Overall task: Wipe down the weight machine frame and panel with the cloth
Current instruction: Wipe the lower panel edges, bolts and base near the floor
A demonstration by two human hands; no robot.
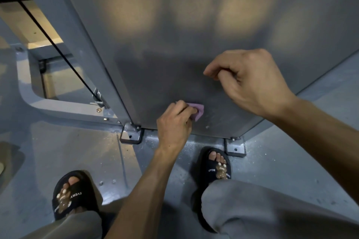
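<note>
The weight machine's grey metal panel fills the upper view, with its frame post running down the panel's left edge. My left hand grips a small purple cloth and holds it against the panel's lower part, near the bottom edge. My right hand hovers higher and to the right in front of the panel, fingers curled and holding nothing; whether the fingertips touch the panel is unclear.
Bolted foot brackets anchor the panel to the grey base plate. A black cable runs diagonally behind the post at the left. My feet in black slides stand on the plate.
</note>
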